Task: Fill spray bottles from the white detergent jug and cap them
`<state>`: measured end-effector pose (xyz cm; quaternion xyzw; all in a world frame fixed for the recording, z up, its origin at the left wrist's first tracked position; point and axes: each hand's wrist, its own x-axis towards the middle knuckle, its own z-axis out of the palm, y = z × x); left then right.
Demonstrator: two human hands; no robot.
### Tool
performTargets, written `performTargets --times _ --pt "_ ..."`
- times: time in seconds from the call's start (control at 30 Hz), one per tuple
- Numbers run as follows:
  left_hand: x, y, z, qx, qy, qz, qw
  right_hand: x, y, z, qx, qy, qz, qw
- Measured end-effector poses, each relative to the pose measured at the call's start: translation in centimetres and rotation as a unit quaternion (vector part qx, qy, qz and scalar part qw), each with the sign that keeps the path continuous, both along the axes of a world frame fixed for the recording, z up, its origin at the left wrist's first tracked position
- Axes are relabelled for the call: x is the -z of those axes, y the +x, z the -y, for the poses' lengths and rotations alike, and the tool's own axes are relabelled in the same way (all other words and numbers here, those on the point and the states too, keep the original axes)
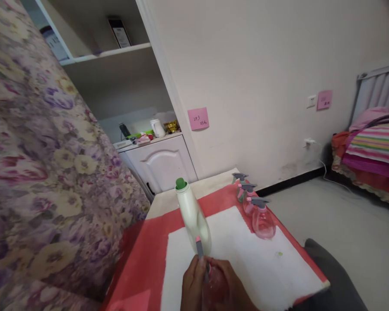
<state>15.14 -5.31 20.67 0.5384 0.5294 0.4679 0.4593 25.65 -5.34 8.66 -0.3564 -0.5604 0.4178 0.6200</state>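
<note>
A clear pink spray bottle (216,288) with a grey trigger head and pink nozzle is between my hands, near the table's front. My left hand (192,281) has its fingers closed at the trigger head. My right hand (232,283) wraps the bottle's right side and neck. The fingers partly hide the collar, so I cannot tell how the head sits on it. Just beyond stands a pale green detergent bottle (192,216) with a side handle. A green piece (180,183) shows at its mouth; whether it is a spout or a cap is unclear.
Several spray bottles (264,223) stand in a row along the table's right edge. White paper (246,255) lies over a red cover (149,246). A floral curtain (65,172) hangs close on the left. Behind are a wall and a cabinet (164,166); a bed (372,151) is far right.
</note>
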Motion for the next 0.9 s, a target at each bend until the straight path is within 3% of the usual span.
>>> performTargets --times 0.17,0.37,0.47,0.7,0.9 --pt "0.2 0.2 0.1 -0.004 0.003 0.013 1.000 -0.4 0.3 -0.2 -0.009 0.042 -0.001 0.999" --pt "1.8 0.6 -0.1 -0.047 0.041 0.043 0.997 -4.3 0.1 -0.1 -0.003 0.063 -0.013 0.998" --pt "2.5 1.1 -0.1 -0.089 0.063 0.070 0.992 -5.3 -0.6 -0.5 0.013 0.048 -0.004 0.999" --pt "4.2 1.2 -0.4 -0.123 0.098 0.081 0.984 -4.7 -2.1 -1.6 0.071 0.022 -0.048 0.996" --pt "3.9 0.7 -0.6 -0.128 0.095 0.049 0.986 -4.7 -1.8 -2.0 0.033 0.014 -0.049 0.998"
